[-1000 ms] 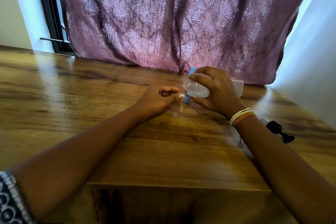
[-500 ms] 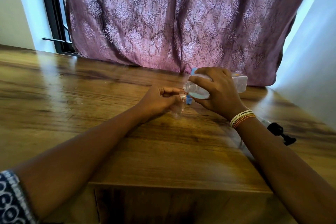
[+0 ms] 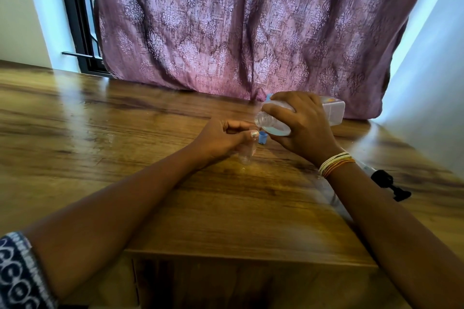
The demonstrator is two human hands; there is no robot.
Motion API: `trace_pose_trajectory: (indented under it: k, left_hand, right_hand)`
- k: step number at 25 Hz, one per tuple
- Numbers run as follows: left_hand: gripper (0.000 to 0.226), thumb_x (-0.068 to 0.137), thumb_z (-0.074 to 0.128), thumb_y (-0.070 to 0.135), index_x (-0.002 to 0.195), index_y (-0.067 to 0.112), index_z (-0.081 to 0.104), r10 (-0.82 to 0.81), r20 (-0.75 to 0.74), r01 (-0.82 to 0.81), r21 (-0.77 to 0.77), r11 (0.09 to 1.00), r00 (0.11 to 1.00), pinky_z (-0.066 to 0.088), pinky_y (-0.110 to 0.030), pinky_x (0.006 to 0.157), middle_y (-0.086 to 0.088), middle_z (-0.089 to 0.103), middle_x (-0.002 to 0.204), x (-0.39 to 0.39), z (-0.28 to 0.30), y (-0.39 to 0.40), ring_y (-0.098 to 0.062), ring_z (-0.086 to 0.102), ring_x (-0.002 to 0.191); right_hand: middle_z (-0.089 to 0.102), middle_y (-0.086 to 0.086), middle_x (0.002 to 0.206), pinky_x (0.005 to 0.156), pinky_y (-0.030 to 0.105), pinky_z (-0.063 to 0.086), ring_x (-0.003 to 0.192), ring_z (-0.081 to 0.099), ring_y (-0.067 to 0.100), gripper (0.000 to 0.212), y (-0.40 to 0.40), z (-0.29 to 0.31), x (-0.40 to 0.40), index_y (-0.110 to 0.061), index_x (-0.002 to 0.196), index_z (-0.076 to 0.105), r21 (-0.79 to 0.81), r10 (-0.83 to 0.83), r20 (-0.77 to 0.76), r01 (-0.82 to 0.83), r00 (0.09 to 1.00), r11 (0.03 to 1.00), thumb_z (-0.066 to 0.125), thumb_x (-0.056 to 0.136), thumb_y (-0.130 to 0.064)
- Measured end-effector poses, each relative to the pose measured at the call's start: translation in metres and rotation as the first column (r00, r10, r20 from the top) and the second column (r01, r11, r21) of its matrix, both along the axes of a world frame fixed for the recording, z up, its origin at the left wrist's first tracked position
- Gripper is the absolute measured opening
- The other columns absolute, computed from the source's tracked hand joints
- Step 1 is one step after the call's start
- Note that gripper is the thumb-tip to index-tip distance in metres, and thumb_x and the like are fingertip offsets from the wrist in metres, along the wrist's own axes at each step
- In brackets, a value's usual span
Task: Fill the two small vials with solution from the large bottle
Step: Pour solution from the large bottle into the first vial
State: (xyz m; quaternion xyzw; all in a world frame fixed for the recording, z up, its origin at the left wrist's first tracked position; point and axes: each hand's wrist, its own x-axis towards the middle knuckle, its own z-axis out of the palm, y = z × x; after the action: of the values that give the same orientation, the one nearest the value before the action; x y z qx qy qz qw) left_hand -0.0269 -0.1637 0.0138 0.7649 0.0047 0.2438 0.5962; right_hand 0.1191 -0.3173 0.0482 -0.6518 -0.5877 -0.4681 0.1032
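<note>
Right hand grips tilted large bottle; left hand pinches vial; advise mouths aligned, slow pour

I held the large bottle tipped on its side in my right hand, a clear plastic one with its open threaded mouth pointing left and a little pale liquid pooled in its neck. Its mouth hung just above the small vial, a clear, slim tube that I pinched in my left hand, leaning slightly, its base at the worktop near the far edge. Only one vial showed.
</note>
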Motion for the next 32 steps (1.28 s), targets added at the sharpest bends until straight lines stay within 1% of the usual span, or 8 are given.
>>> trace_pose_trajectory:
  k: [8, 12, 15, 18, 21, 25, 28, 32]
  left_hand:
    - [0.027, 0.085, 0.067, 0.013, 0.11, 0.004, 0.068, 0.008, -0.033, -0.009, -0.029, 1.0, 0.999, 0.051, -0.012, 0.058, -0.007, 0.073, 0.102, -0.001, 0.0016, -0.0012, -0.002, 0.07, 0.076]
    - [0.027, 0.086, 0.066, 0.011, 0.111, 0.001, 0.068, 0.019, -0.041, -0.02, -0.037, 0.999, 0.999, 0.046, -0.007, 0.051, -0.005, 0.073, 0.095, -0.0017, 0.0028, -0.0026, 0.003, 0.067, 0.063]
    - [0.027, 0.085, 0.067, 0.011, 0.111, 0.003, 0.068, 0.019, -0.044, -0.021, -0.038, 0.999, 0.999, 0.047, -0.008, 0.052, -0.003, 0.073, 0.097, -0.0027, 0.0034, -0.0026, 0.003, 0.068, 0.067]
    - [0.027, 0.085, 0.067, 0.01, 0.111, 0.001, 0.067, 0.014, -0.041, -0.016, -0.036, 0.999, 0.999, 0.047, -0.008, 0.052, -0.003, 0.072, 0.093, -0.0034, 0.0032, -0.0025, 0.001, 0.069, 0.065]
    - [0.026, 0.085, 0.067, 0.011, 0.11, 0.003, 0.068, 0.012, -0.031, -0.012, -0.02, 1.0, 0.999, 0.051, -0.012, 0.057, -0.003, 0.073, 0.098, -0.0029, 0.0029, -0.0019, -0.002, 0.071, 0.074]
    - [0.026, 0.085, 0.067, 0.01, 0.11, 0.003, 0.068, 0.008, -0.022, -0.009, -0.019, 1.0, 1.0, 0.053, -0.013, 0.059, -0.002, 0.072, 0.1, -0.0024, 0.0029, -0.0022, -0.003, 0.071, 0.076]
    - [0.025, 0.084, 0.068, 0.011, 0.107, 0.004, 0.07, 0.009, -0.009, -0.009, -0.026, 1.0, 1.0, 0.058, -0.021, 0.071, -0.006, 0.074, 0.101, -0.0009, 0.0008, -0.0006, -0.011, 0.071, 0.086]
    - [0.023, 0.083, 0.069, 0.012, 0.106, 0.006, 0.071, 0.004, -0.011, -0.004, -0.037, 0.999, 1.0, 0.059, -0.025, 0.076, -0.004, 0.074, 0.101, -0.0001, -0.0008, 0.0003, -0.013, 0.071, 0.087]
  right_hand:
    - [0.065, 0.007, 0.112, 0.084, 0.04, 0.04, 0.102, 0.058, 0.026, 0.027, 0.0006, 0.0001, -0.0005, -0.021, 0.107, 0.066, 0.014, 0.007, 0.04, -0.008, 0.999, 1.0, 0.069, 0.085, -0.036]
    - [0.065, 0.008, 0.112, 0.083, 0.04, 0.04, 0.102, 0.057, 0.027, 0.028, 0.0014, 0.0002, -0.001, -0.021, 0.107, 0.066, 0.014, 0.006, 0.042, -0.006, 0.999, 1.0, 0.069, 0.085, -0.036]
    - [0.064, 0.008, 0.113, 0.083, 0.041, 0.04, 0.102, 0.058, 0.028, 0.028, 0.0011, 0.0009, -0.0008, -0.021, 0.109, 0.064, 0.009, 0.006, 0.04, -0.006, 0.999, 1.0, 0.069, 0.085, -0.036]
    - [0.064, 0.009, 0.113, 0.084, 0.041, 0.041, 0.101, 0.058, 0.028, 0.028, 0.0013, 0.0009, -0.001, -0.021, 0.109, 0.063, 0.012, 0.006, 0.042, -0.006, 0.999, 1.0, 0.068, 0.085, -0.035]
    - [0.064, 0.009, 0.113, 0.085, 0.04, 0.04, 0.102, 0.057, 0.028, 0.027, 0.0013, 0.0011, -0.0011, -0.02, 0.109, 0.064, 0.015, 0.002, 0.042, -0.003, 0.999, 1.0, 0.068, 0.086, -0.035]
    - [0.064, 0.008, 0.114, 0.086, 0.041, 0.041, 0.103, 0.057, 0.028, 0.027, 0.0007, 0.0016, -0.0009, -0.02, 0.109, 0.065, 0.017, -0.002, 0.042, 0.002, 0.999, 1.0, 0.067, 0.087, -0.035]
    - [0.064, 0.007, 0.113, 0.085, 0.042, 0.042, 0.103, 0.058, 0.029, 0.025, 0.0013, 0.0012, -0.0018, -0.021, 0.107, 0.065, 0.027, 0.002, 0.041, -0.003, 0.999, 1.0, 0.066, 0.088, -0.036]
    - [0.064, 0.008, 0.113, 0.085, 0.042, 0.042, 0.103, 0.057, 0.029, 0.026, 0.0012, 0.001, -0.0005, -0.021, 0.108, 0.064, 0.025, 0.002, 0.051, -0.003, 0.999, 1.0, 0.067, 0.087, -0.036]
